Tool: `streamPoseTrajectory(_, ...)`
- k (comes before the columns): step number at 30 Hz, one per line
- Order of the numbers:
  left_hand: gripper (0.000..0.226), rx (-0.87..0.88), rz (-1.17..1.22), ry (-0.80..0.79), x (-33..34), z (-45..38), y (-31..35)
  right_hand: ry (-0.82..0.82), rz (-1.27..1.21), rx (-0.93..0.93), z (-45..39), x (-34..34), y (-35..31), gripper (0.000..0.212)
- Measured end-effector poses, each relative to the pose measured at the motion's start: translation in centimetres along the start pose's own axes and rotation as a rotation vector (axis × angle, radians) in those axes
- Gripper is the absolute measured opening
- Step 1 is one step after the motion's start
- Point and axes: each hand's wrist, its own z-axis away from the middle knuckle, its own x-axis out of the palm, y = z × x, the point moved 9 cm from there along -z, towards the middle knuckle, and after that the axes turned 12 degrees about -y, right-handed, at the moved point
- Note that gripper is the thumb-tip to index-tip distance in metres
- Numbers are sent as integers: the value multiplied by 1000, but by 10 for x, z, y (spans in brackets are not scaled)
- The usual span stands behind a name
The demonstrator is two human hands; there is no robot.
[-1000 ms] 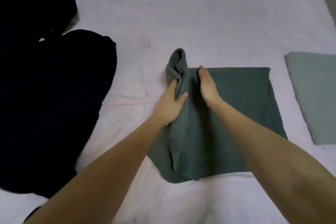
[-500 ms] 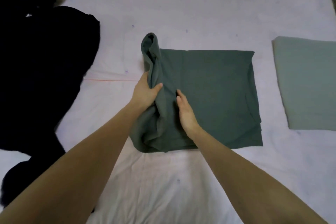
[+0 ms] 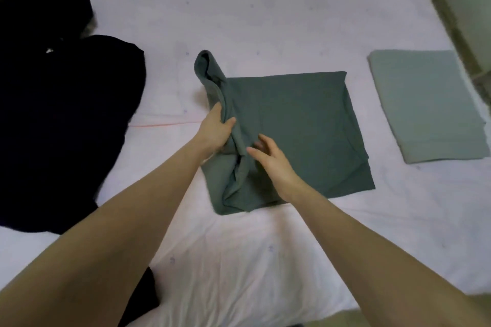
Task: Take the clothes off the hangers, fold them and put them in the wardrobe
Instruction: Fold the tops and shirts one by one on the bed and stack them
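While left hand grips green garment, right hand hovers open.

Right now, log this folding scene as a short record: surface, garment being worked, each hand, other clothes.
surface: pale pink bedsheet
garment in work: dark green garment, mostly flat, its left edge bunched up in a ridge
left hand: grips the bunched left edge, thumb over the fold
right hand: fingers spread and relaxed over the garment beside the ridge, holding nothing
folded already: light green garment, flat rectangle to the right, apart from the dark green one
unfolded: black clothes, heaped to the left
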Motion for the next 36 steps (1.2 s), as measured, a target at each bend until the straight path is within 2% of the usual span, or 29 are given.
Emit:
streamPoseTrajectory(2, 32, -12, 28, -37, 2, -5, 10, -175, -3, 102, -8, 15, -10, 70)
streamPoseTrajectory(4, 26, -23, 71, -58, 7, -9, 19, -283, 53, 164, -6, 21, -14, 67)
streamPoseTrajectory(5, 28, -28, 80, -57, 10, -12, 21, -263, 58, 169, -5, 16, -16, 62)
streamPoseTrajectory(9, 42, 3, 38, -96, 47, -29, 55, 12, -20, 122, 7, -40, -28, 42)
streamPoseTrajectory(13, 49, 29, -54, -150, 112, -58, 93, 154, -76, 90, 21, -111, -25, 33)
streamPoseTrajectory(16, 53, -17, -85, -199, 164, -90, 103, 263, -58, 114, 28, -171, -12, 27)
streamPoseTrajectory(21, 66, -147, -80, -300, 230, -133, 91, 285, -80, 245, 31, -233, 22, 26)
streamPoseTrajectory(23, 56, -193, -80, -327, 243, -140, 88, 276, -129, 283, 32, -250, 31, 27)
streamPoseTrajectory(24, 48, -154, -176, -285, 238, -142, 93, 276, -147, 297, 32, -254, 33, 27)
streamPoseTrajectory(26, 40, -14, -571, -142, 221, -149, 105, 313, -152, 315, 31, -263, 31, 35)
streamPoseTrajectory(27, 39, 49, -731, -122, 215, -149, 107, 356, -89, 314, 28, -267, 29, 41)
streamPoseTrajectory(31, 55, 132, -1038, -387, 228, -143, 91, 457, 290, 366, 8, -281, 15, 46)
streamPoseTrajectory(33, 70, 138, -1127, -472, 231, -134, 83, 450, 421, 397, -1, -285, 10, 36)
streamPoseTrajectory(36, 95, 116, -1235, -555, 230, -116, 72, 391, 434, 433, -3, -288, 13, 15)
